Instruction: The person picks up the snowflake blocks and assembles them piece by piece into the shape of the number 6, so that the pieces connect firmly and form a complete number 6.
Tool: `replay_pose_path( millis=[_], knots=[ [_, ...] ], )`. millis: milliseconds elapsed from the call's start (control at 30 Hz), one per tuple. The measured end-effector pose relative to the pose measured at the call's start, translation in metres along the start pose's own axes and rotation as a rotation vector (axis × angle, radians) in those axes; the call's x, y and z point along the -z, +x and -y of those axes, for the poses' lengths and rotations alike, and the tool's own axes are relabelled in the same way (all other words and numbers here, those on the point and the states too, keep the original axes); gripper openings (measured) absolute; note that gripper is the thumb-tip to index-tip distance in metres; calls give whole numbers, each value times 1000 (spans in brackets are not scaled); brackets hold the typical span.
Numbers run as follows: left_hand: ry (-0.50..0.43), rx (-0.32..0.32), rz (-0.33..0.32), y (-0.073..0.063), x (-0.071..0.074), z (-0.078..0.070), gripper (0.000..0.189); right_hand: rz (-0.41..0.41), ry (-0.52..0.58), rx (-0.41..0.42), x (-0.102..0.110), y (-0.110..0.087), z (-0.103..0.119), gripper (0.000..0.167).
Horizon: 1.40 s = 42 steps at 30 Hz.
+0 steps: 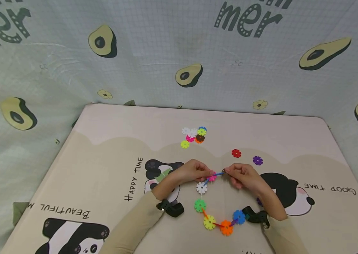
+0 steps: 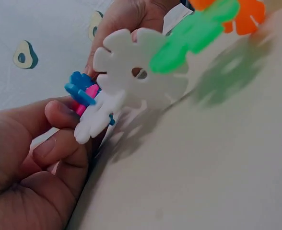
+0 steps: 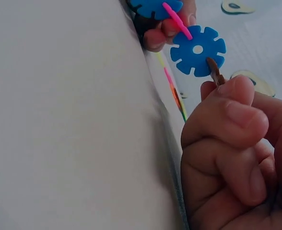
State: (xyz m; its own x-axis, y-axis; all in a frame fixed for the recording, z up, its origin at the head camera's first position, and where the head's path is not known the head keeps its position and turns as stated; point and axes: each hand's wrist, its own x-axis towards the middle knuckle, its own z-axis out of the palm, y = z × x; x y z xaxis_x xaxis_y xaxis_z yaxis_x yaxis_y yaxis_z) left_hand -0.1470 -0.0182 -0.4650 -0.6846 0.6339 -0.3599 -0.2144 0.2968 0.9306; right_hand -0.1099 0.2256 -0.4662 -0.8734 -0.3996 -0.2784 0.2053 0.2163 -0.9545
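- Holds a chain of discs (image 1: 211,224) in the left hand (image 1: 196,170), thumb and fingers in a narrow grip on it, right by a pink disc (image 1: 212,177).
- Pinches a brown disc (image 3: 215,72) in the right hand (image 1: 242,176), in a narrow grip of thumb and curled finger, edge-on to the right wrist view.
- Sets the brown disc against the rim of a blue disc (image 3: 191,57) at the chain's end; cannot tell how far into a slot.
- Next along the chain from there: the pink disc, slotted into that rim, then a second blue disc (image 3: 153,5), two white discs (image 2: 117,81) and a green disc (image 1: 198,204).
- Beyond the green: an orange piece (image 1: 204,212) edge-on, a yellow disc (image 1: 207,220), a red piece (image 1: 218,225) edge-on, an orange disc (image 1: 225,230), a purple piece (image 1: 233,222) edge-on, then a third blue disc (image 1: 239,213), near the right wrist.
- Curves over the table (image 1: 112,155) between the two forearms, in the case of the chain, with shadows below the part nearest the left hand.
- Farther up the table: a cluster of discs (image 1: 192,133) in white, pink, blue, yellow, brown and orange, mostly overlapping.
- Apart from that cluster, nearer the right hand: a loose red disc (image 1: 234,152) and a loose purple disc (image 1: 255,159).
- Wears a black strapped device on each wrist, below beige sleeves (image 1: 131,225).
- Behind the table: a pale cloth (image 1: 153,46) with avocado prints.
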Motion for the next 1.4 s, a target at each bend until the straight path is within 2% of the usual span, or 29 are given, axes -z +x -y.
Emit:
replay_pose_path(
  millis=[100,233,367,533,733,900,1067,1233,1400],
  knots=[
    [36,-18,14,-1,0,0,23,0,-6,16,1,-1,0,31],
    [73,-76,15,-2,-1,0,20,5,-2,31,2,-2,0,30],
    [71,-114,2,-2,-4,-1,18,8,6,40,2,-1,0,29],
    [67,-122,-10,-1,-6,-3,19,6,-4,61,0,1,1,30],
    [66,-103,-14,0,-7,-3,19,-44,-30,0,-3,0,2,31],
    [109,-90,-64,0,-5,-2,21,-58,-128,-18,-2,0,6,35],
    [127,-104,-126,-3,-2,1,19,-81,-259,38,8,-10,12,28],
    [66,-131,-178,-4,2,3,16,-117,-323,93,27,-31,17,22],
    [5,-133,-172,-4,3,2,19,-231,-410,132,39,-38,17,20]
  ],
)
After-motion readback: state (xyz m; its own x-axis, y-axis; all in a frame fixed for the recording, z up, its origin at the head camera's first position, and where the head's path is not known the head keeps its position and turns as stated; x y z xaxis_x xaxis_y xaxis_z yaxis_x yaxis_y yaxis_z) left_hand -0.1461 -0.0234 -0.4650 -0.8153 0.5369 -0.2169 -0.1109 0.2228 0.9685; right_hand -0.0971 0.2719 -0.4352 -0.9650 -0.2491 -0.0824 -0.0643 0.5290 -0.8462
